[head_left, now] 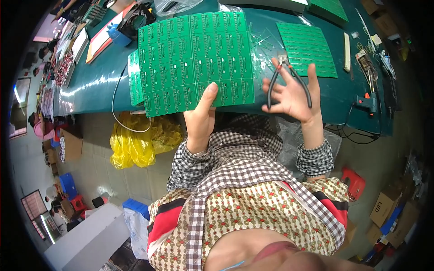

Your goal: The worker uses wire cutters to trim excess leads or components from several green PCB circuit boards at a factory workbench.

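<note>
My left hand (202, 117) grips a large green circuit board panel (181, 58) by its near edge. The thumb lies on top; the other fingers are hidden under the panel. To the right is my right hand (294, 97), palm up with the fingers spread. A pair of cutting pliers (308, 95) with dark handles and orange accents rests across this hand, jaws pointing away and handles apart. Another green board panel (312, 49) lies flat on the table beyond the right hand. Thin green strips (262, 43) lie between the two panels, and more green board (134, 77) shows under the held panel's left edge.
The green-topped table (90, 92) carries a blue bottle (118, 35) at the left and a glue gun (365, 103) with a cable at the right. A stack of green boards (330, 10) stands at the back right. A yellow plastic bag (135, 144) hangs below the table edge.
</note>
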